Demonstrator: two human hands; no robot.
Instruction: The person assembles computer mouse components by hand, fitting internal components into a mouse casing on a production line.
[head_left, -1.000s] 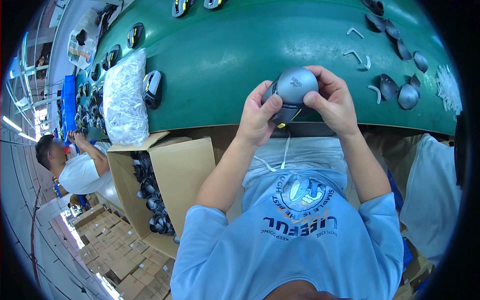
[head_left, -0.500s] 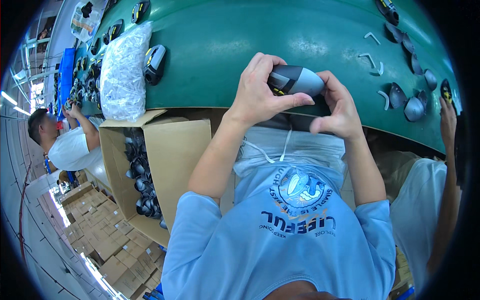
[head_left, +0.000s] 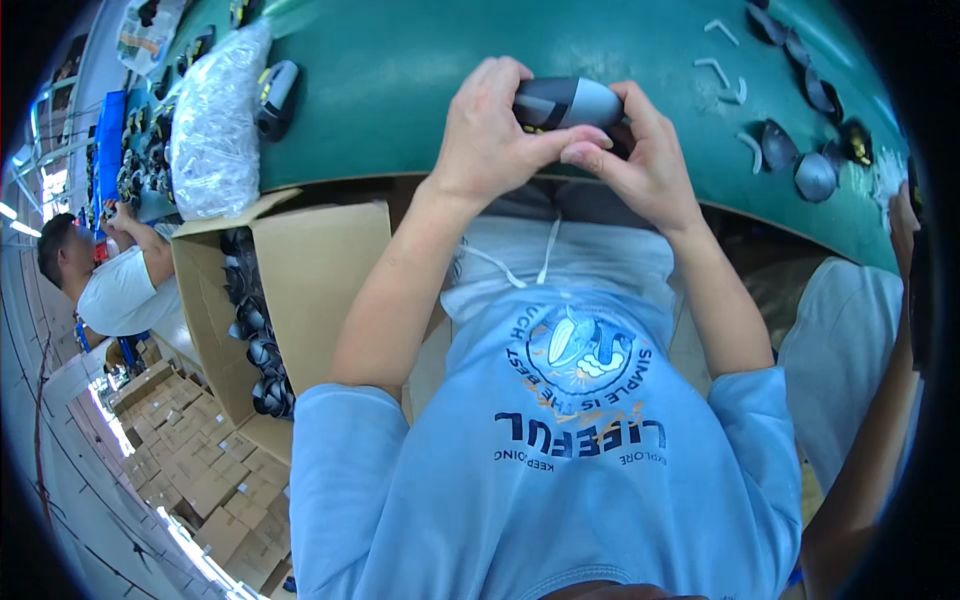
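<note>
A rounded black-and-grey plastic casing with yellow marks [head_left: 590, 103] is held level above the near edge of the green table [head_left: 400, 110]. My left hand [head_left: 490, 130] grips its left end, fingers behind and thumb along the near side. Closed around the right end is my right hand [head_left: 648, 160], its thumb close to the left thumb. The underside of the casing is hidden by my hands.
A similar casing [head_left: 277, 100] lies beside a clear plastic bag [head_left: 222, 120]. An open cardboard box [head_left: 320, 290] holds dark curved shells [head_left: 265, 355]. White angled strips [head_left: 712, 70] and grey caps [head_left: 815, 177] lie at right. A co-worker's hand [head_left: 903, 215] is at the far right; another person [head_left: 125, 285] works at left.
The view has shifted, so most things appear higher and further left. My right thumb has closed in toward the casing. The co-worker's hand at right has moved away from a small black-and-yellow piece.
</note>
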